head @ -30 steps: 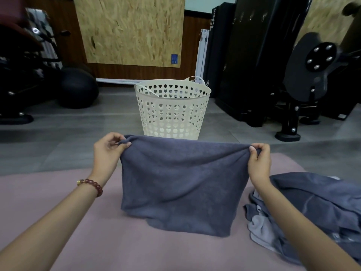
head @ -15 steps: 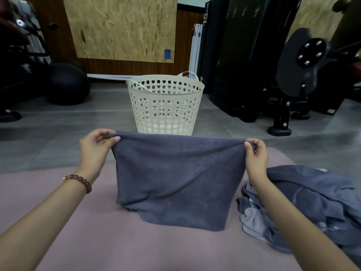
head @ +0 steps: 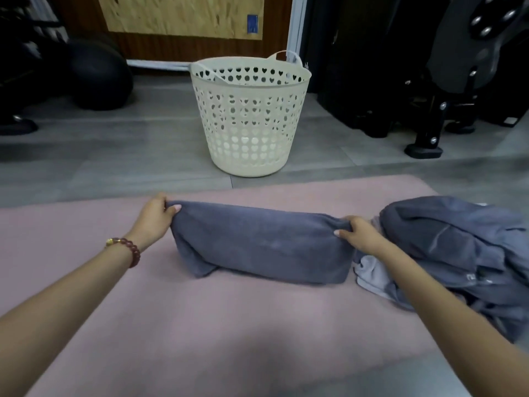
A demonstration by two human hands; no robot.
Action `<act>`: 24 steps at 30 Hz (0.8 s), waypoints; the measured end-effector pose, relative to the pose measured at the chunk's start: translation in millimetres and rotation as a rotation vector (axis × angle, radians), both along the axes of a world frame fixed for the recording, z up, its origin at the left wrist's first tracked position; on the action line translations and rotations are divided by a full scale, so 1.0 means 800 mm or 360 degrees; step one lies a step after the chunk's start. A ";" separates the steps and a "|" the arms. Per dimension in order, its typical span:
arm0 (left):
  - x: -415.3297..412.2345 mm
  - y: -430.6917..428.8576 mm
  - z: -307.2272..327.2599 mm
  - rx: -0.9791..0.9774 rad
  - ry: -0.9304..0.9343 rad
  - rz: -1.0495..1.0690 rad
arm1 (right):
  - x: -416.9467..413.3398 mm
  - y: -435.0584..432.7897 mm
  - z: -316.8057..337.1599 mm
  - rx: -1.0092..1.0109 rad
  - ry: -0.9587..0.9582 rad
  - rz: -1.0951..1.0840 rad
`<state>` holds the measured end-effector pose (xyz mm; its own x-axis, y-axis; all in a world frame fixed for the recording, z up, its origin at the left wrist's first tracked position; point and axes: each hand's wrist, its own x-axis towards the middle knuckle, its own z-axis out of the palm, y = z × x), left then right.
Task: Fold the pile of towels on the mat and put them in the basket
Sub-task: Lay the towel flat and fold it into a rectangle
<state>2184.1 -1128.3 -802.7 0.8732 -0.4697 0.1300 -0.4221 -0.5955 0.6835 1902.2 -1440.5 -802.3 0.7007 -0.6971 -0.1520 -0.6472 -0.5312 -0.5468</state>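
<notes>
You held a folded grey towel (head: 257, 245) low on the pink mat (head: 200, 310), your left hand (head: 153, 222) pinching its far left corner between thumb and curled fingers and your right hand (head: 360, 234) gripping its far right corner likewise, while its near edge rested on the mat. The pile (head: 458, 247) of unfolded grey towels lay on the mat just beside your right hand. The cream basket (head: 249, 124) stood on the floor (head: 114, 156) beyond the mat's far edge, apart from the towel.
</notes>
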 end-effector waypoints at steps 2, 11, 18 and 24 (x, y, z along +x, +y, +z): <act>0.008 -0.014 0.011 -0.0015 0.0122 -0.0011 | 0.012 -0.009 0.012 -0.0073 0.0014 -0.0047; 0.053 -0.115 0.220 -0.1362 -0.0282 0.0174 | 0.116 -0.053 0.199 0.0192 -0.1822 -0.0473; 0.025 -0.069 0.195 -0.1307 -0.0453 -0.0122 | 0.059 -0.019 0.174 -0.0078 -0.2074 -0.0196; -0.025 0.009 0.021 -0.0776 0.0123 -0.0338 | -0.044 0.010 -0.019 -0.0179 -0.1240 -0.0009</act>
